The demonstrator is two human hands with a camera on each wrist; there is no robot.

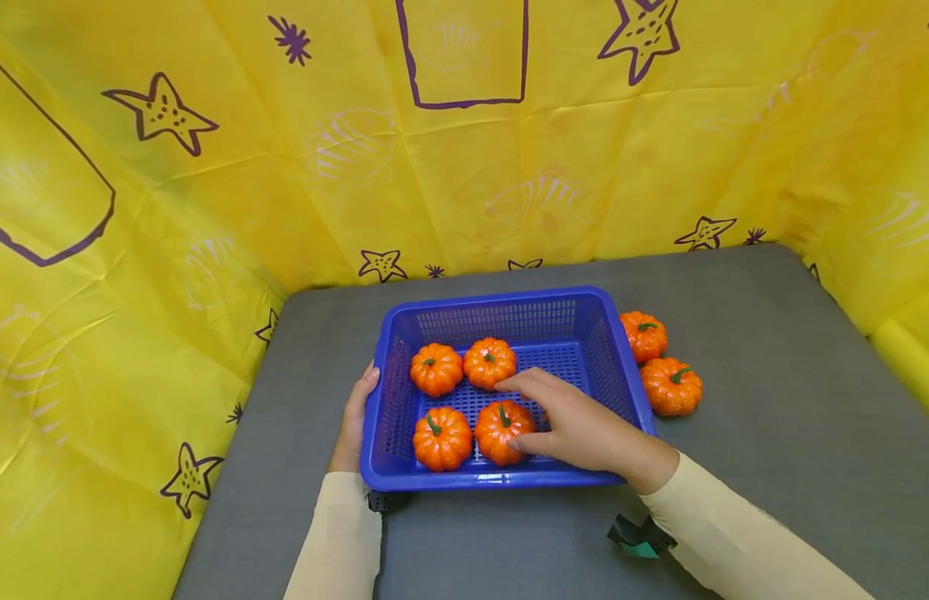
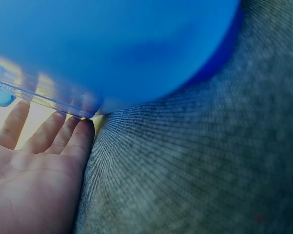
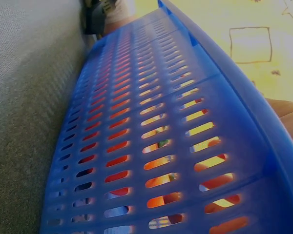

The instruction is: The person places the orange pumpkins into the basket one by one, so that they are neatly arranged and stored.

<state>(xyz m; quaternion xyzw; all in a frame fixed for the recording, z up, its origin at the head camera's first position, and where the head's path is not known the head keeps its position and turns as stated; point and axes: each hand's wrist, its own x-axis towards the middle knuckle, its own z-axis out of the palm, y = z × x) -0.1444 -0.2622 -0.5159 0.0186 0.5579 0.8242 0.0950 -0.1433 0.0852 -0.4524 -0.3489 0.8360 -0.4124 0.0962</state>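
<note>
A blue plastic basket (image 1: 501, 481) sits on the grey table, with orange pumpkins inside. Two are at the back, a left one (image 1: 437, 369) and a right one (image 1: 490, 362); in front are a left pumpkin (image 1: 442, 438) and a right pumpkin (image 1: 504, 432). My left hand (image 1: 357, 417) rests against the basket's left side, its fingers extended along the wall in the left wrist view. My right hand (image 1: 576, 421) reaches over the front rim, fingers spread, thumb overlapping the front right pumpkin and fingertips beside the back right one. A sliver of orange shows between thumb and forefinger; the palm hides what lies below.
Two more pumpkins, one farther back (image 1: 644, 336) and one nearer (image 1: 671, 387), lie on the table against the basket's right side. A yellow patterned cloth (image 1: 464, 192) hangs behind and along both sides. Grey tabletop (image 1: 771, 400) extends to the right.
</note>
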